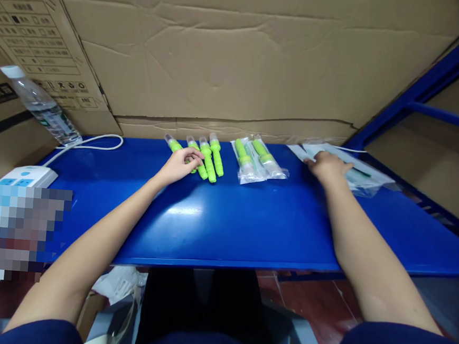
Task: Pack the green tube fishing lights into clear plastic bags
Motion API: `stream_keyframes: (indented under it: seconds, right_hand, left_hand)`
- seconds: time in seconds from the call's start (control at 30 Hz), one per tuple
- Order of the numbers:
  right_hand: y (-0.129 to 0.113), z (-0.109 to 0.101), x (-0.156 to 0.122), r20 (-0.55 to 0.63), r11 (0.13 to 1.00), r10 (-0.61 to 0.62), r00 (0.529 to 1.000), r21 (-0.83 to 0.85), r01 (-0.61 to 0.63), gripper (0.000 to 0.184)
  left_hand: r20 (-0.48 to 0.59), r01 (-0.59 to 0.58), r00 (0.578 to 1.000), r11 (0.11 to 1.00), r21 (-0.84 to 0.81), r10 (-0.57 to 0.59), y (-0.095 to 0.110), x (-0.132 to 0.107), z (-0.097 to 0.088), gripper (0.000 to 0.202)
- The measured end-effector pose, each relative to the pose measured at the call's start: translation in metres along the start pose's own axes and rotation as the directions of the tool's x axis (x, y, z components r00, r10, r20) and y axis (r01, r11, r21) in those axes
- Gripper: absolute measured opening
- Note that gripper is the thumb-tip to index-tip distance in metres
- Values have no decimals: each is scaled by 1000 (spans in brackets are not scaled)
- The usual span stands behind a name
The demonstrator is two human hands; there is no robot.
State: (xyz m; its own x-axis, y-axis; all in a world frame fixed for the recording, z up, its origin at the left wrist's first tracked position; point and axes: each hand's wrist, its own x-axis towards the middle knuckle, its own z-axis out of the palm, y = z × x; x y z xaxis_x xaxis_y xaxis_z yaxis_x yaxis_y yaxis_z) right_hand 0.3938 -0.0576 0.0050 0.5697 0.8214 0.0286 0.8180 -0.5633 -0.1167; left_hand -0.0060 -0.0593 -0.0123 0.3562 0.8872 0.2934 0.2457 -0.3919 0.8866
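Several loose green marker-like tubes (pixel 209 157) lie side by side on the blue shelf top (pixel 226 219). My left hand (pixel 179 164) reaches onto the leftmost of them, fingers curled round one tube. To their right lie two clear bags (pixel 258 161), each with green tubes inside. Further right my right hand (pixel 327 166) rests with fingers pressed down on a stack of empty clear plastic bags (pixel 356 171).
Brown cardboard (pixel 230 61) walls the back. A plastic water bottle (pixel 40 105) leans at the far left beside a white cable (pixel 92 142) and a white power strip (pixel 22 177). A blue frame rail (pixel 427 84) rises at the right. A blurred patch covers the lower left.
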Motion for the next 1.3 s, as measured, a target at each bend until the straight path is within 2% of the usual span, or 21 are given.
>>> stream_keyframes:
  seconds: [0.37,0.43,0.5,0.57,0.63,0.7,0.77,0.83,0.87,0.93,0.97,1.0,1.03,1.1,1.23,1.3]
  right_hand:
    - [-11,-11,-18,-114,991,-132,985,-20,131,40]
    - [-16,-14,-21,-192,981,-193,962,-40,189,39]
    - [-22,-16,-26,-308,957,-290,906,-70,282,38]
    - [-31,-17,-35,-423,915,-392,817,-91,393,34]
    - [-41,-17,-47,-531,850,-483,697,-92,519,29]
    - [-51,-16,-63,-648,756,-538,539,-88,648,25]
    - [-61,-13,-83,-743,627,-568,354,-113,770,27]
    - [-70,-8,-105,-782,479,-596,182,-164,862,28]
    - [-73,-5,-115,-795,402,-596,111,-176,899,25]
    - [-80,2,-132,-781,244,-625,-5,-202,948,21]
    - [-82,5,-139,-756,168,-653,-49,-207,964,20]
    - [-83,9,-144,-721,105,-690,-73,-199,974,22]
    - [-84,12,-147,-681,55,-728,-82,-176,983,24]
    - [-86,17,-150,-603,-4,-796,-56,-87,996,27]
    - [-88,23,-142,-538,-23,-841,61,147,989,26]
    - [-89,26,-137,-534,-17,-840,97,205,979,24]
  left_hand:
    - [18,-18,1000,1000,-10,18,-1,-1,0,17]
    - [18,-27,999,999,-18,27,-1,-1,-1,16]
    - [18,-23,1000,1000,-15,24,-1,-2,-1,15]
    - [23,-17,1000,1000,-6,17,-2,-2,-1,15]
    - [31,-20,999,1000,-6,20,-2,-2,-1,15]
    - [39,-32,999,999,-18,33,-3,-3,0,14]
    - [45,-47,998,998,-36,49,-4,-3,2,14]
    - [56,-59,997,997,-48,61,-5,-4,3,20]
    - [60,-62,996,997,-52,65,-6,-4,3,26]
    - [71,-69,995,996,-59,73,-7,-5,3,43]
    - [85,-69,994,995,-72,75,-7,-5,3,54]
    - [103,-66,992,994,-90,75,-7,-6,3,66]
    - [120,-63,990,992,-105,75,-6,-6,2,76]
    - [150,-63,986,993,-98,77,-2,-8,2,87]
    - [169,-118,979,993,23,113,11,-13,3,80]
    - [171,-154,975,987,49,144,17,-16,4,74]
